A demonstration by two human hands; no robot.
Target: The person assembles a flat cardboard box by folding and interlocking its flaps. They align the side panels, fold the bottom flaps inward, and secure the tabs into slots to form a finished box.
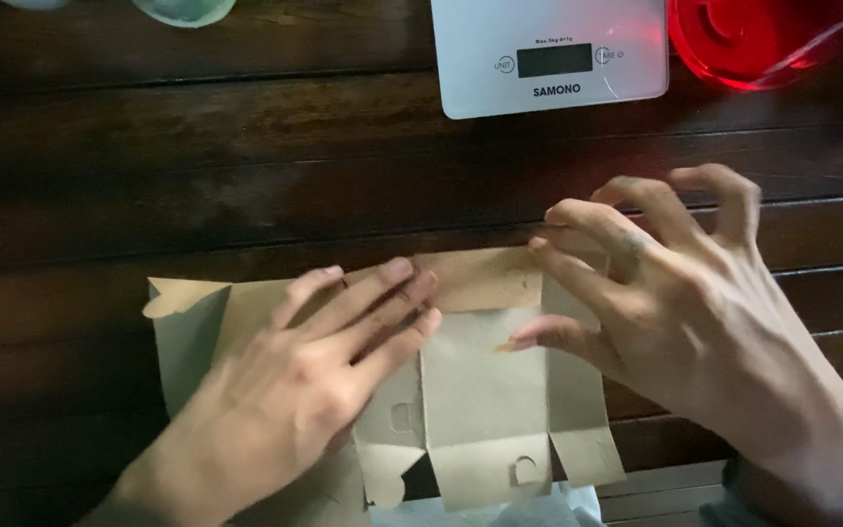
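A flat, unfolded brown cardboard box blank (480, 390) lies on the dark wooden table (246, 176), with flaps and small cut tabs along its near edge. My left hand (314, 381) presses flat on the left part of the blank, fingers spread toward the middle. My right hand (675, 312) is at the blank's right side, with thumb and fingertips touching the right flap and the far edge. The hands cover part of the blank.
A white digital kitchen scale (548, 54) stands at the far edge of the table. A red translucent container (763, 39) is beside it at the far right. A pale round object (187, 10) shows at the top left. Something white (539, 512) peeks out under the blank's near edge.
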